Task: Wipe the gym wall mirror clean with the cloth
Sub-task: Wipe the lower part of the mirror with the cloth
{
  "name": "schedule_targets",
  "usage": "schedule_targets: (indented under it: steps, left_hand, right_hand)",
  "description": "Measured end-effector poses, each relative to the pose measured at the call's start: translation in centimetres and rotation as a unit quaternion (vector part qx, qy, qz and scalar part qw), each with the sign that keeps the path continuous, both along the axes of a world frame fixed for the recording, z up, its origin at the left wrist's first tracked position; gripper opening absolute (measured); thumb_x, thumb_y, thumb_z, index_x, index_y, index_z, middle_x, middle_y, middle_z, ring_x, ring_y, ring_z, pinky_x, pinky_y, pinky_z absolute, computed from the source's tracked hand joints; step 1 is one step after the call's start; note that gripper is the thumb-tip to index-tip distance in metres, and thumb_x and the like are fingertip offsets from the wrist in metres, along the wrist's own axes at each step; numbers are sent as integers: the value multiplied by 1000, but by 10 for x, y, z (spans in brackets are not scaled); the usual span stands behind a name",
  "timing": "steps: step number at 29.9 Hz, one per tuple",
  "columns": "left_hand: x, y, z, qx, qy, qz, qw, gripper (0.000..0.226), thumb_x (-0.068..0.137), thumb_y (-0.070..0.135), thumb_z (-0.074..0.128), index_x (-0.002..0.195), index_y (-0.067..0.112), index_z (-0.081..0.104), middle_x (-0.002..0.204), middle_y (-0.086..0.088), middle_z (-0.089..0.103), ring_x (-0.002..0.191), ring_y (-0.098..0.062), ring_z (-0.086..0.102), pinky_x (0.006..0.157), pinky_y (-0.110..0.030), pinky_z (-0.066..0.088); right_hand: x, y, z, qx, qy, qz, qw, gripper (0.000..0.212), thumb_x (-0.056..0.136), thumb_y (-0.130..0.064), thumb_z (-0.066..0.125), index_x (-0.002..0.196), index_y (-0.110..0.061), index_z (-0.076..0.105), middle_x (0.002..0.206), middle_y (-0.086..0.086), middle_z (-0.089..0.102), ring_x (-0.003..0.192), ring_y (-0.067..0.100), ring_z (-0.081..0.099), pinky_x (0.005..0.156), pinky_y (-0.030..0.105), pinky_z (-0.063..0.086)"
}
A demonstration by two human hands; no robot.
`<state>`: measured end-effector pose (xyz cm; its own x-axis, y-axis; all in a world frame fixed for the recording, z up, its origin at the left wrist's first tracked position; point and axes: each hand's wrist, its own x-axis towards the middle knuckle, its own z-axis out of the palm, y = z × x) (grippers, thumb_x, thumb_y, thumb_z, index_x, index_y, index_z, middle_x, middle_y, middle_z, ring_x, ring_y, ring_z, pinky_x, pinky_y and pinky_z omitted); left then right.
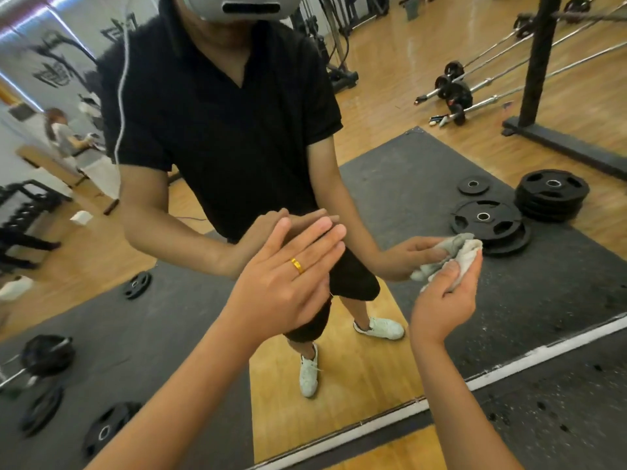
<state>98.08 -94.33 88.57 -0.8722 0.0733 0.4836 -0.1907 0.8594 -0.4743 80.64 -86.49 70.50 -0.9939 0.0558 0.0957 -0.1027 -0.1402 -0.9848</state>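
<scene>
Left hand (288,276) spread flat, fingers straight, against the wall mirror (390,157) — gold ring (297,266) showing. Right hand (444,300) grips the crumpled white cloth (470,254) — bunched up at the glass, just beside it.

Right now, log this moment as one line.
left-hand grip: flat on large gym wall mirror | right-hand grip: holds crumpled white-grey cloth against it

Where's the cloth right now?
Head view, right of centre: the cloth is bunched in the right hand, held up at the mirror, just right of the left hand, which lies flat on the glass.
</scene>
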Motion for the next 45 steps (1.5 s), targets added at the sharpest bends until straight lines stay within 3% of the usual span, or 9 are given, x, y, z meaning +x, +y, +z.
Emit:
schedule_targets:
  steps: [4,10,16,21,25,30,37,40,45]
  left_hand:
    - [-1,-9,-5,-81,-15,-14,996,39,101,24,55,136,11,65,151,-8,53,147,-29,41,126,-50,18]
    - [1,-13,-7,-87,33,-38,995,41,99,25,57,135,9,67,150,-7,55,146,-25,43,125,-49,22]
    - [1,-17,-9,-92,22,-38,995,41,101,26,54,136,8,66,152,-7,53,148,-27,41,127,-50,16]
    - [2,-17,-9,-94,24,-40,994,39,102,25,52,134,8,67,151,-9,54,148,-28,39,127,-50,13]
    - [1,-17,-8,-102,26,-39,994,40,103,26,51,135,8,67,150,-9,55,148,-28,39,128,-50,12]
    - [0,-17,-8,-104,28,-46,993,38,104,26,51,133,9,68,149,-9,55,147,-29,41,126,-51,16]
    - [-1,-14,-7,-81,40,-51,995,39,105,27,49,132,7,69,146,-9,59,145,-28,44,124,-51,24]
    - [-1,-15,-7,-76,39,-58,995,38,105,26,49,129,6,71,144,-9,60,144,-28,46,124,-51,24]
    - [0,-16,-8,-71,29,-58,995,37,104,26,50,127,7,72,145,-8,60,146,-29,44,125,-51,22]
  right_hand:
    - [20,-5,20,3,26,11,1000,50,110,-27,43,158,-14,41,148,3,57,129,13,59,103,40,53]
    - [57,-13,31,51,178,49,981,48,107,-23,47,150,-2,48,137,-5,55,121,-7,51,97,3,39]
    - [57,-11,5,6,-4,1,1000,46,109,-25,47,155,-22,47,146,-8,59,127,-2,58,105,39,52]
    - [74,-17,45,-18,59,54,997,49,110,-25,48,157,-15,41,140,-17,57,126,-8,56,101,21,50]
    - [70,-14,30,66,116,49,990,49,110,-28,44,156,-12,42,141,-15,51,125,-18,48,99,5,40]
    - [80,-9,-1,76,7,48,996,48,111,-22,46,158,-14,40,142,-18,45,124,-27,38,96,-5,28]
    - [110,-21,46,30,100,104,989,50,109,-26,48,159,-20,38,130,-19,58,117,-11,57,92,11,48]
    - [110,-19,28,86,132,94,983,50,109,-29,47,158,-22,39,116,-7,65,99,-13,57,78,3,42]
    - [113,-6,-21,99,42,92,990,52,108,-33,44,158,-38,30,123,-10,63,107,3,62,84,7,46]
